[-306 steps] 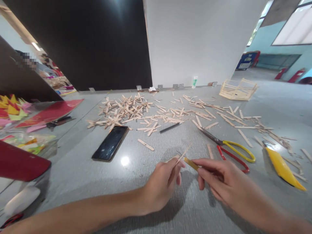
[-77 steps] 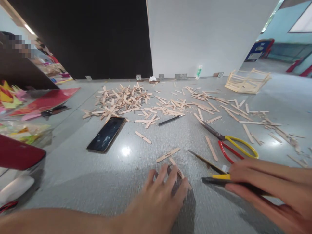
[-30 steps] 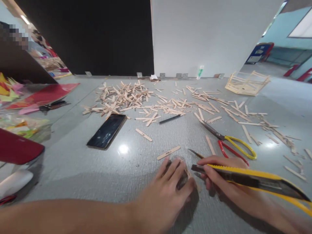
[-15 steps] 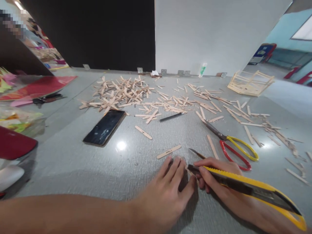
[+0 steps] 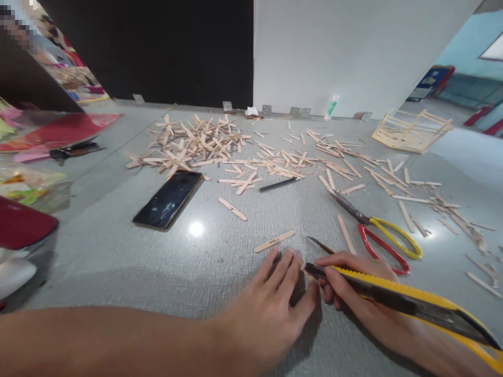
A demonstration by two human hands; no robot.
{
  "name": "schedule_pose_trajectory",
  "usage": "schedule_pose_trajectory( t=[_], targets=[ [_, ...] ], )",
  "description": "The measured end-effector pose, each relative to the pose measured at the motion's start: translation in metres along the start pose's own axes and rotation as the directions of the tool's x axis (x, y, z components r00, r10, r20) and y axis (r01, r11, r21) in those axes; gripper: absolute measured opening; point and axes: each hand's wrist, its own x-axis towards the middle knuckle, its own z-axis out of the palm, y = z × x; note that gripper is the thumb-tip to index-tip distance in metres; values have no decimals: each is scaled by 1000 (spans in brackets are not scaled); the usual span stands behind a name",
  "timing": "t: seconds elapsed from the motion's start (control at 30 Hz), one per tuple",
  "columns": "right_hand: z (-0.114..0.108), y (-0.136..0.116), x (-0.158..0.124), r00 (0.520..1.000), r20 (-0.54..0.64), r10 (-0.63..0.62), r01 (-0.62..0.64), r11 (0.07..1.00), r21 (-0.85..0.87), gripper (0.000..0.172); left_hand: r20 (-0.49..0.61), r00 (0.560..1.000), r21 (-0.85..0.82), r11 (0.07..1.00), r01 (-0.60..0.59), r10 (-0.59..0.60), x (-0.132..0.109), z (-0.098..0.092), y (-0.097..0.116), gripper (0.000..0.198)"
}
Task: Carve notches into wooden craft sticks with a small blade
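Pinning a stick [image 5: 307, 275] to the table [image 5: 157, 267] looks like the job of the left hand [image 5: 271, 309]. Its fingers bend down and hide most of the wood, so there is no telling whether they pinch it or only push on it. A small bit peeks out between the fingers and the thumb. The right hand [image 5: 363, 311] grips the yellow cutter [image 5: 396, 298] near its front, and the dark tip is right by that bit. I can't see if the tip touches it. To do this well, the stick should lie flat and not wobble. The left thumb is very close to the tip, so it is best tucked back, out of the way. Small, slow pushes are safer than one big one. The thin blade [image 5: 319, 243] pokes out just past the right fingers, so mind its point too. Another stick [image 5: 274, 241] lies just past the left fingers, and the scissors [image 5: 367, 220] lie beyond the right hand.
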Motion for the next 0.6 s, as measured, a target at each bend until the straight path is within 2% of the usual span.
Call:
schedule_pose_trajectory(
  t=[0.37, 0.6],
  targets=[
    [0, 8, 2, 1000, -1, -10, 10, 1000, -5, 25, -64, 998, 44, 999, -16, 19, 1, 4, -1, 52],
    [1, 3, 2, 999, -22, -43, 43, 999, -11, 25, -68, 997, 39, 999, -16, 19, 2, 4, -1, 53]
  ],
)
